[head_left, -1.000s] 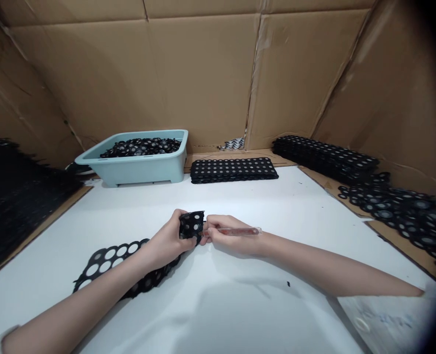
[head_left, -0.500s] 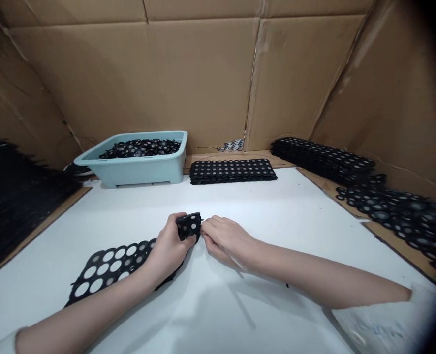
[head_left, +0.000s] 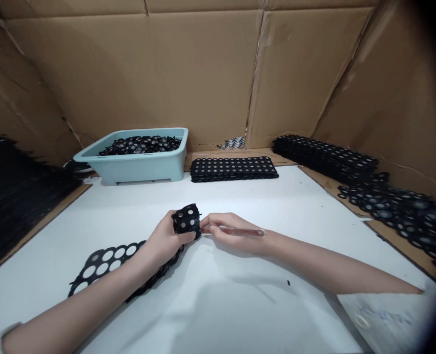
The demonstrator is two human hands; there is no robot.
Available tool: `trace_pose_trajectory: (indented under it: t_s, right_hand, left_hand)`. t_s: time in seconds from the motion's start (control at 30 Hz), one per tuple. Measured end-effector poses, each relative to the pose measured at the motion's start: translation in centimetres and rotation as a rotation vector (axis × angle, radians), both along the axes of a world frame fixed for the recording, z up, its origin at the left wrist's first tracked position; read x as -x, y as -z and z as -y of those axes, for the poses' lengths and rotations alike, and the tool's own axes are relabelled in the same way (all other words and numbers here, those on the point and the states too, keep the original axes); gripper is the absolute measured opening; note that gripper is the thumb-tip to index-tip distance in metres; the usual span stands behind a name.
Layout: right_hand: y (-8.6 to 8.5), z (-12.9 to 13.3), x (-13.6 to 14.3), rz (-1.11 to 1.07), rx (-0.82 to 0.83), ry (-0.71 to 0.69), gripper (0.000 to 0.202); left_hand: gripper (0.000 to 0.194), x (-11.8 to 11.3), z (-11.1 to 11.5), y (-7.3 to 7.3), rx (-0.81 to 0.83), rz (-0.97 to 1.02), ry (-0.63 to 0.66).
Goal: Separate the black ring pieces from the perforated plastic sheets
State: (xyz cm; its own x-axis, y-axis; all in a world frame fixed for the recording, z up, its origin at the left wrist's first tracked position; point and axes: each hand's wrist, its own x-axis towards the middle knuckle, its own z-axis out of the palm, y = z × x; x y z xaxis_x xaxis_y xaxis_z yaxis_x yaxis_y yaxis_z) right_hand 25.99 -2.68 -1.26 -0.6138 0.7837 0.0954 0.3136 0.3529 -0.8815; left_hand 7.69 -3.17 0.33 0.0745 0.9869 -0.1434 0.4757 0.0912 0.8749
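Note:
My left hand [head_left: 168,236] is closed on the bent-up end of a black sheet of joined rings [head_left: 187,218], its thumb pressed against the lower edge. The rest of that sheet lies on the white table, partly hidden by my left forearm, with white showing through its round holes. In my right hand [head_left: 233,235] is a slim tool with a reddish, see-through handle [head_left: 243,231], held like a pen. Its tip meets the right edge of the held end; the exact contact is too small to make out.
A pale blue tub [head_left: 140,169] of loose black rings stands at the back left. A stack of black ring sheets [head_left: 234,169] lies at the back centre. More sheets [head_left: 325,157] and loose ring pieces [head_left: 391,206] line the right side. A dark pile [head_left: 15,196] rises at left; cardboard walls [head_left: 203,73] enclose the table.
The tool has swung from pointing down under my right hand to lying along it, handle toward the wrist. My left hand has tilted the sheet's end, showing more of its face.

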Motion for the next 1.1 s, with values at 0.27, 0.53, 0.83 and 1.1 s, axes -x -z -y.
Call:
trace_pose_trajectory:
  t_s: [0.27,0.53,0.83,1.1]
  right_hand:
    - [1.2,0.1,0.6,-0.128,0.066,0.067,0.026]
    - [1.3,0.1,0.4,-0.121,0.050,0.084,0.027]
    - [1.2,0.6,1.3,0.101,-0.368,0.041,0.013]
    - [1.6,-0.1,1.5,0.037,-0.317,0.119,0.013]
  left_hand:
    - [0.043,0.3,-0.3,0.3,-0.008,0.038,0.017]
    - [0.044,-0.2,0.2,-0.1,0.032,0.118,-0.032]
    - [0.040,-0.5,1.1,0.4,-0.034,0.031,-0.107]
    - [0.030,-0.6,0.9,-0.1,-0.144,-0.019,0.011]
